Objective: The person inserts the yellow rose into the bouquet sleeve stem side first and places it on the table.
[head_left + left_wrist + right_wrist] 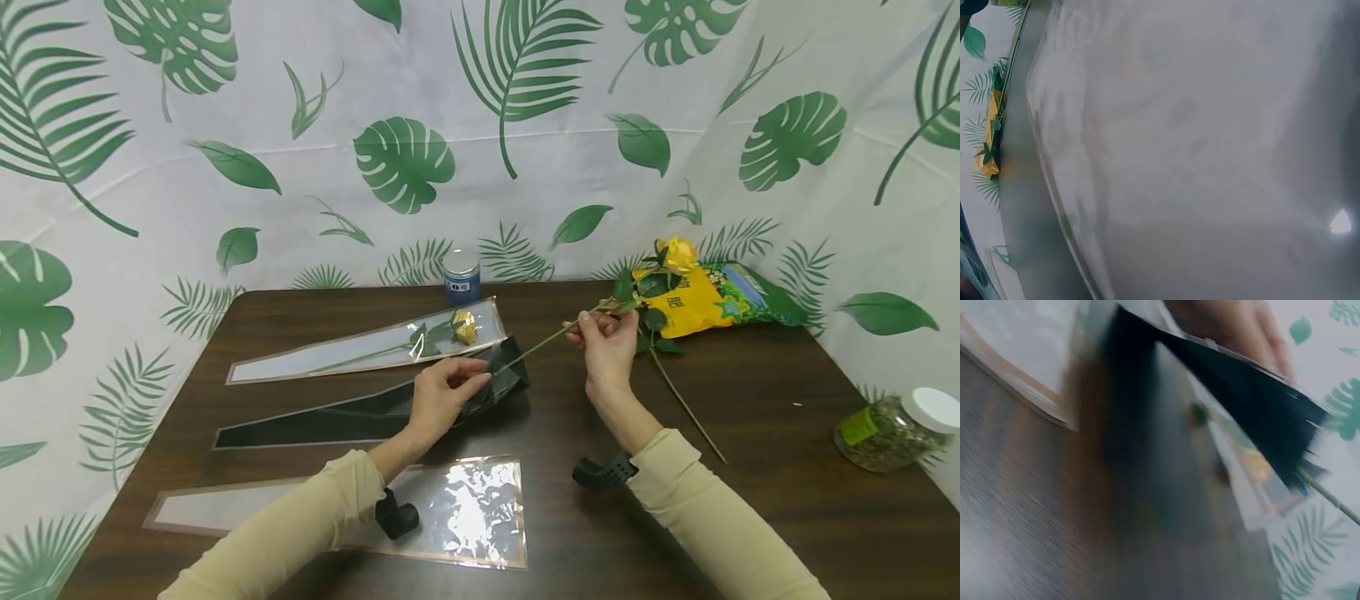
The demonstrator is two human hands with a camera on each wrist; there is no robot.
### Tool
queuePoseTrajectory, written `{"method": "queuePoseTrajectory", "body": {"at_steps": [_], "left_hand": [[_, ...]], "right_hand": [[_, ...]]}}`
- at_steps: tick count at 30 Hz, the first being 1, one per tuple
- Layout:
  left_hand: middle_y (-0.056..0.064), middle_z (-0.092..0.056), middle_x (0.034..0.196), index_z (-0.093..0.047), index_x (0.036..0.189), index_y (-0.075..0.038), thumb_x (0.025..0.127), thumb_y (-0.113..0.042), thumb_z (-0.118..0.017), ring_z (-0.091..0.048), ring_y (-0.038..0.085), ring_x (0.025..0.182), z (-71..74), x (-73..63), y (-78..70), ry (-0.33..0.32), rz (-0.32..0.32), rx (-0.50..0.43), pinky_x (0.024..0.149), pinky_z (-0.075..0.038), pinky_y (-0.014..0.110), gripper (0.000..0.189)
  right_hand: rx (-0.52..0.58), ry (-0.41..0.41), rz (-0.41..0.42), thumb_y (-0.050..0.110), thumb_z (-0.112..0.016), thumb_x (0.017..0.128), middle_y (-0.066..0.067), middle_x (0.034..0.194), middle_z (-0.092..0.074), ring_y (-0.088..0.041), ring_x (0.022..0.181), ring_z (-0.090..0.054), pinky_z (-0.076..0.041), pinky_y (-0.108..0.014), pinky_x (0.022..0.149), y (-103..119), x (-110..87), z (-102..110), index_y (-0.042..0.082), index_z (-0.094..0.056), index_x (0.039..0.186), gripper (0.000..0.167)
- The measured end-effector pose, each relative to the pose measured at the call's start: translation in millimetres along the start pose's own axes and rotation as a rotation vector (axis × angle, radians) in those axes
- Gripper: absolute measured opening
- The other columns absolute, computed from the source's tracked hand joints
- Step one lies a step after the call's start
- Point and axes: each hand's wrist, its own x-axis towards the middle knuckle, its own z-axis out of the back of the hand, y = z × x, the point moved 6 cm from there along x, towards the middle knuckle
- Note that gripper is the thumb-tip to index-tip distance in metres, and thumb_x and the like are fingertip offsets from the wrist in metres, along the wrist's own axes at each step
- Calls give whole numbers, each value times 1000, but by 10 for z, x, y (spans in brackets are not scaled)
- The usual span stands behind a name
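My left hand point(441, 393) pinches the open mouth of a black, tapering flower sleeve point(315, 423), thumb and fingers at its wide end. My right hand point(609, 348) pinches the green stem of a yellow rose point(678, 254) up among its leaves. The stem slants down leftward, its lower end in the sleeve's mouth. In the right wrist view the dark sleeve point(1241, 394) stands gaping, with the stem point(1338, 503) running in at its edge. The left wrist view mostly shows a blurred, pale clear sleeve point(1197, 125).
Behind lies a clear sleeve point(360, 342) holding a yellow rose point(466, 327). Another clear sleeve point(480, 508) lies in front, under my left forearm. A blue can point(461, 279), yellow bag point(686, 304) and white-lidded jar point(888, 433) stand around. A loose stem point(690, 408) lies right.
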Motion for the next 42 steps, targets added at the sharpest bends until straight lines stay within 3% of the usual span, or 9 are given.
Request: {"method": "queuePoseTrajectory", "body": {"at_steps": [8,11,13,18,27,33,36,39,42], "left_hand": [[16,-71,82,-72,90,3,77,0,-74,-62,13,67,8,16,-214,-53,-2,-52,61,-46,14,14],[20,-70,82,-70,90,8,77,4,-73,-64,22,68,23,8,-393,-59,-9,-46,62,-47,15,14],[21,-70,82,-69,90,9,77,4,-72,-65,26,70,19,7,-438,-55,-10,-38,63,-48,16,14],[21,-70,81,-69,90,9,77,5,-72,-64,27,69,6,-8,-440,-49,0,-30,63,-48,17,14],[21,-70,82,-69,91,8,78,3,-72,-65,32,72,-4,-25,-444,-45,-2,-46,64,-48,16,15],[22,-70,83,-69,90,9,78,4,-71,-66,33,72,-20,-6,-480,-52,-10,-61,65,-50,18,14],[22,-70,84,-69,90,10,78,4,-71,-66,33,72,-36,12,-505,-51,-24,-68,64,-49,18,14],[22,-70,84,-69,90,9,78,4,-71,-66,34,72,-48,22,-525,-50,-34,-68,64,-49,17,13],[22,-70,83,-69,90,9,78,4,-71,-66,34,72,-50,18,-513,-55,-23,-72,64,-49,17,14]], "right_hand": [[-219,84,23,-3,-62,86,4,77,-54,-5,73,-52,-42,-17,68,-208,-292,-159,-1,-44,121,39],[-259,131,23,1,-63,88,7,78,-54,-4,74,-51,-40,-17,69,-265,-364,-197,-2,-45,124,40],[-263,157,22,3,-62,89,9,78,-55,-4,76,-52,-41,-17,71,-285,-386,-212,-3,-48,122,36],[-239,185,34,6,-58,92,8,81,-63,-9,76,-61,-49,-19,70,-247,-353,-204,-7,-55,118,29],[-255,200,135,8,-57,93,0,79,-68,-10,59,-66,-55,-27,59,-65,-261,-187,0,-44,115,27],[-360,155,65,1,-65,87,3,85,-64,-1,75,-61,-51,-17,68,-174,-346,-164,-2,-50,105,24],[-450,171,11,3,-67,85,-3,88,-63,1,80,-58,-47,-14,72,-246,-405,-169,-3,-55,101,21],[-466,205,-31,4,-68,85,-14,97,-64,1,83,-58,-47,-14,75,-288,-437,-178,-3,-57,106,25],[-373,217,-45,2,-67,85,-15,109,-62,1,90,-59,-47,-15,79,-285,-429,-173,-2,-50,122,41]]}}
